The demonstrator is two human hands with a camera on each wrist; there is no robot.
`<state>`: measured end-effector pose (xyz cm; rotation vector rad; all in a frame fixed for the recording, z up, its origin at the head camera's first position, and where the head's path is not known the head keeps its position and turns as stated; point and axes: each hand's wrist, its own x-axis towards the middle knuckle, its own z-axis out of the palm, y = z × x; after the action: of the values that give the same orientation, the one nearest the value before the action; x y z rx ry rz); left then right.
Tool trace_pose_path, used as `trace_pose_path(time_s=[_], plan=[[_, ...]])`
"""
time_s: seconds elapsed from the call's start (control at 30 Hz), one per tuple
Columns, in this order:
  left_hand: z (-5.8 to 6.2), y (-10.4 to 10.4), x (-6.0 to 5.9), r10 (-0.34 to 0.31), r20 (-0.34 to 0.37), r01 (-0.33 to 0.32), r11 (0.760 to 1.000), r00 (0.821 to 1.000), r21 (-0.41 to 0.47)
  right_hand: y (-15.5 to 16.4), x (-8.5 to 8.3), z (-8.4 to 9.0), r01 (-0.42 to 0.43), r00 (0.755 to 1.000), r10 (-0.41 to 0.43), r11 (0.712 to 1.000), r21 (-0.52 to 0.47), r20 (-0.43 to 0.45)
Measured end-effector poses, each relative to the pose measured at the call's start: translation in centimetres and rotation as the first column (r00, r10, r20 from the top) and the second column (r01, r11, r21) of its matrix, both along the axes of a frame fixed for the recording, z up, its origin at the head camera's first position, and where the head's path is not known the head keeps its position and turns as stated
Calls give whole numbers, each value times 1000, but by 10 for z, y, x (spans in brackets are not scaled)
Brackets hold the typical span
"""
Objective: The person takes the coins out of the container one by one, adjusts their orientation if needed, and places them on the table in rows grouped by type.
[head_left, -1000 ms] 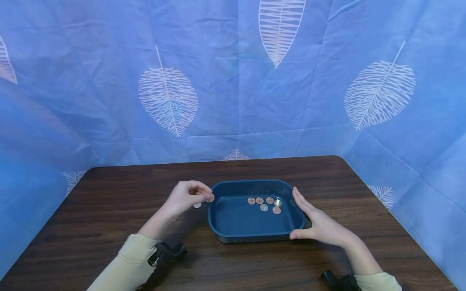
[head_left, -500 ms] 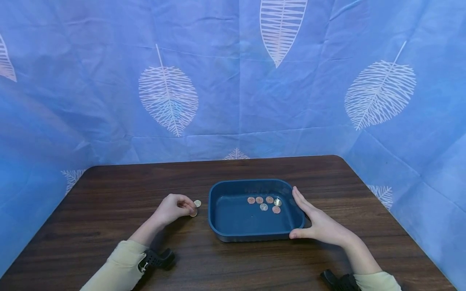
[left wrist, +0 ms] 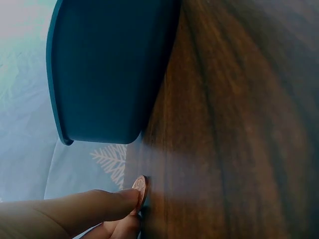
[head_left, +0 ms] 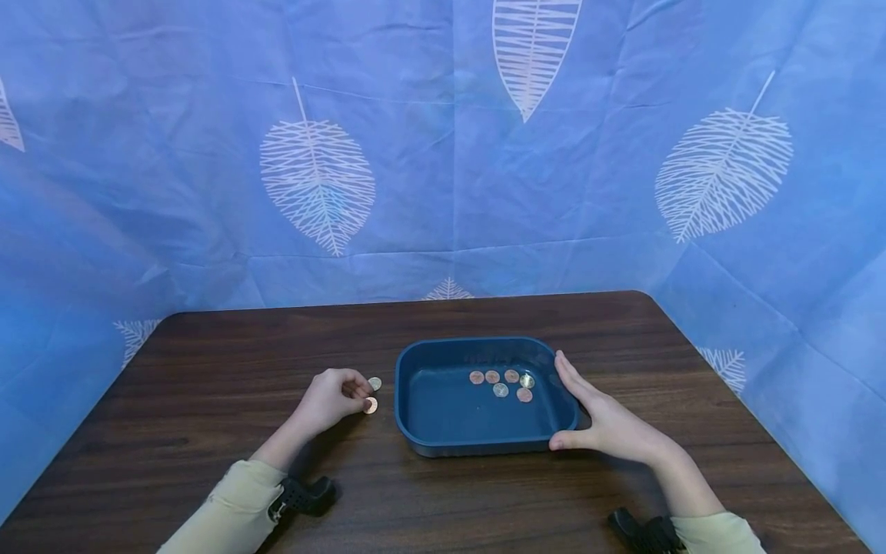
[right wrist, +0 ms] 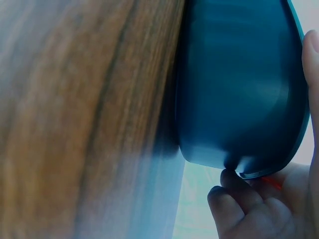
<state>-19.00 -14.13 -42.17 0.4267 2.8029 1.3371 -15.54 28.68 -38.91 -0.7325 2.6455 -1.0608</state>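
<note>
The left hand lay on the dark wooden table just beside the left wall of the blue plastic tray, its fingers curled and its fingertips pinching a copper coin against the wood. In the left wrist view the coin stood nearly on edge between fingertip and table, so the grip looked partial rather than secure. A second, silver-toned coin lay flat just beyond it, nearer the far edge of the table and close to the tray's far left corner. Six coins rested in a loose cluster on the tray floor toward its far right corner. The right hand was flat against the tray's right wall with fingers extended along it and the thumb at the near right corner; the right wrist view showed fingertips tucked under the tray rim, so this hand steadied the tray without closing round it.

Judged from this arrangement, the step in hand was the lifting of the copper coin from the table. To do it well, the coin would best be tipped fully onto its edge before thumb and forefinger close on both faces, since a flat coin on smooth wood offers little purchase. The neighbouring coin should be left undisturbed. The right hand's bracing should continue, because the light tray would likely slide if knocked at its left wall.
</note>
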Motion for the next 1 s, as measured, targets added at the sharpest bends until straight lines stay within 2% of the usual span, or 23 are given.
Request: trace_pose_path(time_s=[0.23, 0.3, 0.4, 0.53, 0.73, 0.83, 1.0], plan=[[0, 2, 3, 51, -3, -51, 999, 999, -3, 1, 0, 0, -4, 1000, 4, 1000, -4, 4], [3, 1, 3, 46, -1, -46, 999, 999, 14, 0, 0, 0, -5, 1000, 5, 1000, -6, 6], [14, 2, 2, 14, -2, -14, 998, 1000, 63, 0, 0, 0, -3, 1000, 3, 1000, -7, 10], [34, 8, -3, -50, -7, 50, 987, 999, 155, 1, 1, 1, -2, 1000, 2, 1000, -11, 12], [55, 35, -13, -134, -32, 138, 958, 990, 253, 2, 2, 1, 4, 1000, -4, 1000, -13, 7], [60, 54, -17, -170, -45, 176, 945, 984, 275, 1, 1, 1, 5, 1000, -5, 1000, -12, 9], [60, 89, -24, -185, -44, 190, 931, 982, 313, 1, 0, 0, 3, 1000, -3, 1000, -13, 5]])
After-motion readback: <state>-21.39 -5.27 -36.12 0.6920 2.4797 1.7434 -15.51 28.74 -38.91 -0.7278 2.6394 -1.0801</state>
